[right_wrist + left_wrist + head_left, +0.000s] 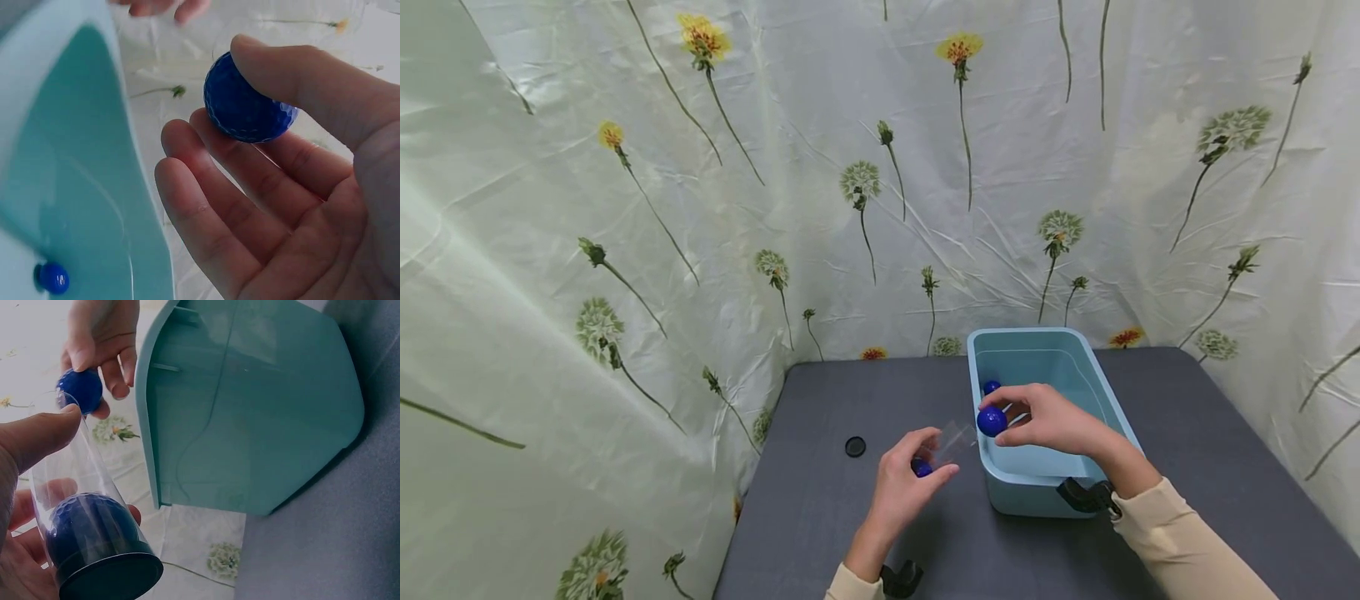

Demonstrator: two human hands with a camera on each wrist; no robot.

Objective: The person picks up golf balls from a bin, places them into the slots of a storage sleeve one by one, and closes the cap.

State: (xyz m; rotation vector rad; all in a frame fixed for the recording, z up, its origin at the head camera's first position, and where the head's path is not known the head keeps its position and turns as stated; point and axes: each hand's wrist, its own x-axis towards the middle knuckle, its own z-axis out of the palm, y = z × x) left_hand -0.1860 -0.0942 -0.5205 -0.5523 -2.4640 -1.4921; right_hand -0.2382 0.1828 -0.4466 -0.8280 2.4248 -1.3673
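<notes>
My left hand (901, 483) grips a clear plastic tube (87, 459), tilted with its mouth toward the right hand. Inside, at the black-capped end, sits a blue golf ball (90, 528). Thumb and fingertips of my right hand (1051, 421) pinch another dimpled blue golf ball (247, 103) close to the tube's mouth, over the near left rim of the blue-green bin (1041, 479). A further blue ball (54, 278) lies in the bin, partly covered by the right hand in the head view.
A small round black cap (855, 447) lies on the dark grey table (820, 517), left of the hands. Behind the table hangs a pale curtain (820, 217) with a flower print. Each wrist wears a black strap mount.
</notes>
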